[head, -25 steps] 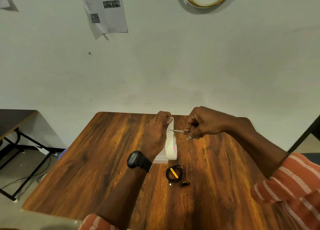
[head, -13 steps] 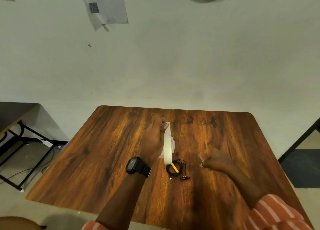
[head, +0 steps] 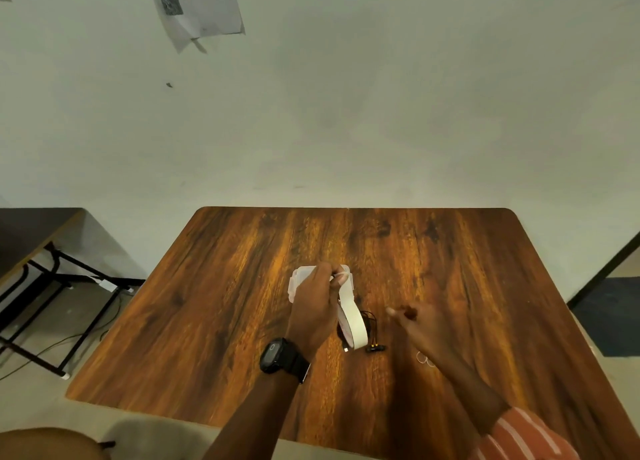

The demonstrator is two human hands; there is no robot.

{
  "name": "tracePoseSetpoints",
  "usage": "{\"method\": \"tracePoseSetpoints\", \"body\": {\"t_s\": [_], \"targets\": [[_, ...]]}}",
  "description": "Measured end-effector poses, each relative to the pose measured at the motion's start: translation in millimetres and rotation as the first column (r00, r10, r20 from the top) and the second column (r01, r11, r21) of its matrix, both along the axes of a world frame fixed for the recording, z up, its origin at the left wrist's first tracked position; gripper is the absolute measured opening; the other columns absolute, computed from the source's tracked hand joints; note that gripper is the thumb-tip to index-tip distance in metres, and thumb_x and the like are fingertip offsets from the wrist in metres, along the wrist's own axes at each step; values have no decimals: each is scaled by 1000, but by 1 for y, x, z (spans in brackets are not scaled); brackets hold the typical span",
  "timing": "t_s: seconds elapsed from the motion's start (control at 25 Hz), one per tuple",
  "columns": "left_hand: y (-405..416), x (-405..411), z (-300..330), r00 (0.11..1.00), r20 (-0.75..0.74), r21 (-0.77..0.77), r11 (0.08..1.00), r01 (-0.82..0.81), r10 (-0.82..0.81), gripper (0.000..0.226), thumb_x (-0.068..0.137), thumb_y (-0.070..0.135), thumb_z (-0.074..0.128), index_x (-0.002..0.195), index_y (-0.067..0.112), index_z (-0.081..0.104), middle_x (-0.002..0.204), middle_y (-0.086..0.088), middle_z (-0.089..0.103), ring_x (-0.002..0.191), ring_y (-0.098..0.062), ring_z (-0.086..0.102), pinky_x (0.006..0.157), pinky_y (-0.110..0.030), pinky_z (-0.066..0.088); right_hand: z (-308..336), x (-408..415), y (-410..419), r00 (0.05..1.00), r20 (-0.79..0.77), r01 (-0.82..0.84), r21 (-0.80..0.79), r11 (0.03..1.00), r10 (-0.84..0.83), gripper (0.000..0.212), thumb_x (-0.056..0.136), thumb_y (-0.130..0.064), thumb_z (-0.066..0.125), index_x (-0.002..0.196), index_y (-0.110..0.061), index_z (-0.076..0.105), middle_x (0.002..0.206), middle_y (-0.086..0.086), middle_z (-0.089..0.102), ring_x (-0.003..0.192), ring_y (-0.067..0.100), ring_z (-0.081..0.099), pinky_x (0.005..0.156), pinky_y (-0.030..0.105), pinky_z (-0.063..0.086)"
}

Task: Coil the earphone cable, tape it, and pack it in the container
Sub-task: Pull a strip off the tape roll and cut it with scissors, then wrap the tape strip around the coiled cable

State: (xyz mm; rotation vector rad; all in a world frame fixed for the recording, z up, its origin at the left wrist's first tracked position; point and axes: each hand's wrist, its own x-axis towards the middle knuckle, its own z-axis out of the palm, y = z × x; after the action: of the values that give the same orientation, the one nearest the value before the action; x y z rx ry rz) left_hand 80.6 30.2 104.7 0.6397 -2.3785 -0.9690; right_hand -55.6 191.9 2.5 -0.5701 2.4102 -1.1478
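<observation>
Tape roll [head: 353, 321] held up over the middle of a wooden counter [head: 214, 303], pinched by its pulled-out strip between thumb and fingers of the left hand [head: 313, 303], roll dangling below the fingertips. Black watch [head: 277, 355] strapped on that wrist. Behind the left hand, partly covered by it, a clear plastic container [head: 298, 279] resting on the counter (only its pale rim and corners visible). Under and just right of the hanging roll, coiled black earphone cable [head: 369, 324] lying flat on the wood, mostly hidden by the tape, with the two earbuds [head: 375, 348] poking out at the near side and a small plug tip just left of them. Right hand [head: 420, 328] low over the counter, right of the earphones, fingers loosely extended toward them and holding nothing as far as can be made out, though blurred. Beside the right wrist, faint pale rings [head: 425, 358] on the wood, possibly the handles of small scissors, too dim to be sure. Striped orange sleeve [head: 519, 435] at the lower right. Farther off: pale wall with a pinned paper sheet [head: 197, 5] bearing a QR code, and a dark side table [head: 31, 231] on black legs at left.
</observation>
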Motion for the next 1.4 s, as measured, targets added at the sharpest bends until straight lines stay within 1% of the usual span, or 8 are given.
{"method": "tracePoseSetpoints", "body": {"t_s": [0.2, 0.44, 0.6, 0.8, 1.12, 1.24, 1.32, 1.4], "targets": [[2, -14, -2, 994, -61, -24, 996, 86, -88, 12, 99, 21, 49, 96, 15, 59, 86, 12, 63, 80, 0, 59, 65, -9, 44, 69, 37, -38, 938, 142, -206, -504, 839, 316, 32, 87, -25, 71, 118, -28, 65, 92, -2, 74, 82, 13, 72, 69, 28, 57], [15, -25, -5, 985, -173, -74, 997, -18, 5, 7, 97, 16, 54, 96, 13, 61, 81, 6, 65, 69, -2, 60, 63, -10, 44, 67, 49, -32, 856, 506, 279, -624, 730, 104, 12, 86, -7, 70, 95, 1, 67, 81, 25, 74, 59, 29, 70, 53, 36, 59], [22, -31, -5, 937, -261, 406, 907, -113, 234, 8, 101, 20, 46, 101, 18, 53, 84, 2, 66, 62, -11, 70, 55, -29, 59, 46, 56, -34, 798, 602, 461, -603, 651, -7, 11, 86, -6, 69, 91, 3, 65, 77, 24, 72, 56, 29, 67, 56, 37, 55], [-13, -19, -20, 953, -111, 506, 841, -190, 282, 8, 93, 20, 62, 101, 20, 61, 94, -2, 69, 76, -13, 69, 63, -27, 57, -38, 27, 11, 952, -285, 119, -8, 993, -116, 7, 91, -30, 60, 88, -26, 65, 77, -9, 68, 72, 11, 66, 59, 26, 48], [-17, 13, -34, 980, -168, 510, 841, 180, -107, 10, 80, 0, 73, 88, 5, 69, 98, -1, 69, 98, -17, 65, 86, -29, 54, -64, 11, 31, 928, -333, 25, 502, 865, 167, 48, 87, -51, 60, 121, -18, 58, 113, 0, 68, 105, 19, 62, 81, 32, 51], [-21, 7, -40, 928, -213, 534, 759, 372, -305, 11, 76, -7, 73, 78, 2, 68, 106, -8, 63, 108, -18, 60, 92, -28, 50, -9, 30, -2, 941, 314, 178, -147, 973, -125, 51, 79, -64, 60, 91, -15, 69, 85, 3, 69, 79, 18, 61, 65, 31, 47], [-25, 1, -43, 895, -211, 547, 711, 441, -393, 13, 74, -6, 75, 75, 6, 68, 110, -6, 60, 113, -20, 57, 91, -30, 51, 26, 40, -16, 611, 771, 232, -391, 890, 179, 50, 87, -56, 58, 100, -10, 71, 90, 10, 71, 80, 23, 64, 67, 35, 50], [-30, -4, -45, 868, -164, 533, 698, 478, -470, 9, 74, -2, 75, 76, 5, 69, 115, -7, 57, 116, -21, 55, 91, -32, 51, 43, 42, -19, 453, 808, 202, -506, 838, 378, 41, 94, -39, 57, 116, -5, 66, 100, 14, 72, 84, 24, 68, 68, 34, 55]]}}
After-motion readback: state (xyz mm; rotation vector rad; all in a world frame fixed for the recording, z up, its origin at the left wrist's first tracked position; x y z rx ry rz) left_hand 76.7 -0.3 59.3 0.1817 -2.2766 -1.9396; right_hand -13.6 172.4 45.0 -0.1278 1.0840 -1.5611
